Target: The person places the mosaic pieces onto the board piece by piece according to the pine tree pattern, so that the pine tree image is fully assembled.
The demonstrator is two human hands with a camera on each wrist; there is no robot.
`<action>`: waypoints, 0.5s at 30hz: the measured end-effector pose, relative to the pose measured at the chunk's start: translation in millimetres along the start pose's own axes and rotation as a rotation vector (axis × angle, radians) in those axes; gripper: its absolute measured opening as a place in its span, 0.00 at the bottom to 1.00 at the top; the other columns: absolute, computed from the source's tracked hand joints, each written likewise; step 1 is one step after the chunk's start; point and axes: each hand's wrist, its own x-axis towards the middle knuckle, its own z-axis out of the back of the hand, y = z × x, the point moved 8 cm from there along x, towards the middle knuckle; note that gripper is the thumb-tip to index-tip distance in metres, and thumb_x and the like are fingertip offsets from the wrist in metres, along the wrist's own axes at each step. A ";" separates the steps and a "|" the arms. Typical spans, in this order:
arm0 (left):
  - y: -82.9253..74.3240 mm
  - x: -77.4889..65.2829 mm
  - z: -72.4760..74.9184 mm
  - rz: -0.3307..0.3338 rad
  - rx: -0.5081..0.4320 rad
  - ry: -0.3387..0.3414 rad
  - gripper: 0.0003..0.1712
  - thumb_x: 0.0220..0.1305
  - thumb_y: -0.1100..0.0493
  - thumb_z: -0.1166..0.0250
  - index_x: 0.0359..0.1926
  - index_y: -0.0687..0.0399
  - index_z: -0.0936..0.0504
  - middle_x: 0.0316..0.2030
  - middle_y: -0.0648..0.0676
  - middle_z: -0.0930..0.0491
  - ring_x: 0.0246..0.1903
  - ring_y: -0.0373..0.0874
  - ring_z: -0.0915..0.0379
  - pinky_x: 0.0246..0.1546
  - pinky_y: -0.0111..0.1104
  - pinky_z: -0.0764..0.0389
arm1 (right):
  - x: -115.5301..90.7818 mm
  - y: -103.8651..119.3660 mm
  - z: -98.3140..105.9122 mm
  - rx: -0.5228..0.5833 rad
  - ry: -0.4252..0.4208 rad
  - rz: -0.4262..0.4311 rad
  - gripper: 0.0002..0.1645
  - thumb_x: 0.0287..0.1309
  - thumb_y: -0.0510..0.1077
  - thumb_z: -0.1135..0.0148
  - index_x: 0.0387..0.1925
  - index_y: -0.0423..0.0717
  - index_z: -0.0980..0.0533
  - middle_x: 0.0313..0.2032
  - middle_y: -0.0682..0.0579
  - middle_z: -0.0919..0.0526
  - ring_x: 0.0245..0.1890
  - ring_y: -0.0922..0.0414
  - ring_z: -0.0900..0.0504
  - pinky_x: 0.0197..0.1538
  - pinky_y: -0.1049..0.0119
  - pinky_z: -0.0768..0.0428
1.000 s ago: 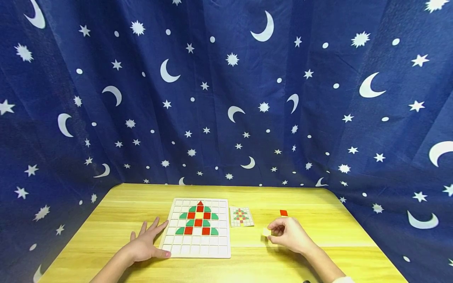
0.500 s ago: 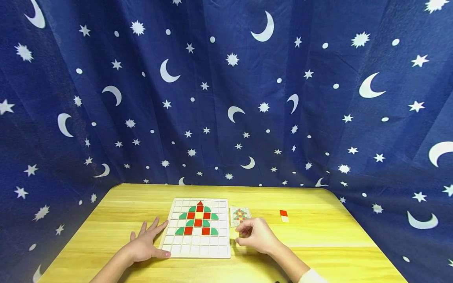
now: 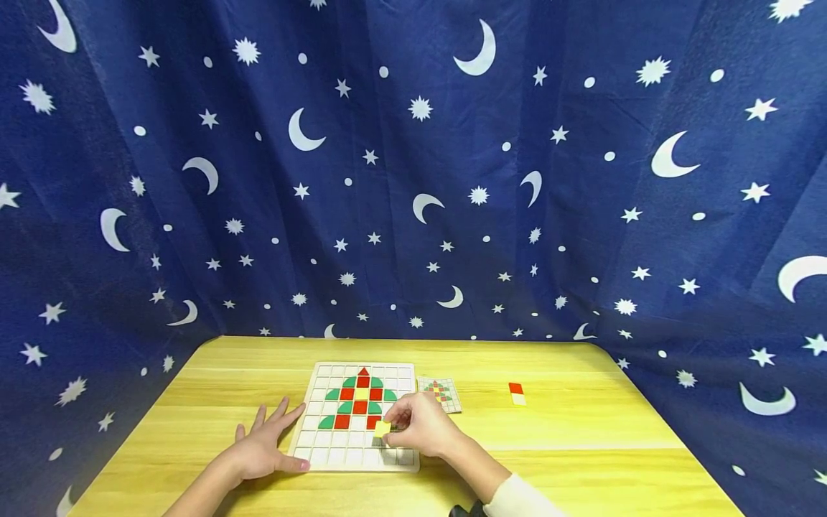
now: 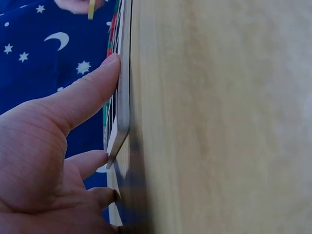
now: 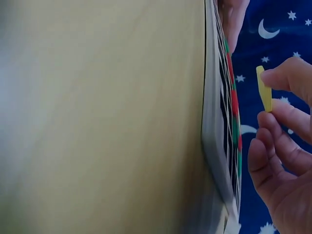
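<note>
A white grid board (image 3: 321, 456) lies on the table, bearing red squares, green quarter-round tiles, one yellow square and a red triangle in a tree shape. My left hand (image 3: 263, 446) rests at its left edge with fingers spread, the thumb on the near left corner. Above the lower right of the pattern, my right hand (image 3: 423, 425) pinches a yellow square tile (image 3: 382, 429) between thumb and finger. In the right wrist view that yellow tile (image 5: 264, 89) shows edge-on, apart from the board. The right hand hides part of the board's right side.
A small pattern card (image 3: 450, 396) with the same tree picture lies right of the board, partly behind the right hand. Farther right are a red tile (image 3: 515, 388) and a pale tile (image 3: 519, 399) touching it. A blue star-and-moon curtain (image 3: 388, 179) hangs behind the table.
My right hand has carried the yellow tile leftward from near the loose tiles, past the card, to over the board. My left hand stays at the board's edge.
</note>
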 end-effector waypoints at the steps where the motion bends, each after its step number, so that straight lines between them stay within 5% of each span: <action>1: 0.5 0.3 -0.2 -0.002 -0.005 0.000 0.74 0.26 0.29 0.18 0.77 0.47 0.36 0.80 0.70 0.55 0.76 0.80 0.77 0.62 0.79 0.78 | 3.0 0.9 -3.1 -0.006 0.002 -0.001 0.08 0.46 0.36 0.23 0.31 0.40 0.13 0.30 0.47 0.12 0.28 0.69 0.20 0.36 0.76 0.19; 9: -6.1 -3.5 1.3 -0.004 0.002 0.008 0.73 0.28 0.29 0.18 0.78 0.47 0.36 0.80 0.70 0.56 0.76 0.80 0.77 0.62 0.79 0.79 | 25.9 6.1 -20.7 -0.130 0.005 -0.031 0.09 0.46 0.40 0.21 0.31 0.42 0.12 0.25 0.59 0.13 0.25 0.74 0.23 0.34 0.79 0.21; 15: -28.9 -17.4 8.7 0.002 0.023 0.027 0.69 0.37 0.35 0.18 0.79 0.50 0.39 0.80 0.72 0.58 0.75 0.82 0.77 0.63 0.79 0.79 | 36.9 10.7 -26.9 -0.194 0.012 -0.015 0.08 0.45 0.39 0.22 0.30 0.43 0.13 0.25 0.57 0.12 0.25 0.74 0.23 0.34 0.80 0.22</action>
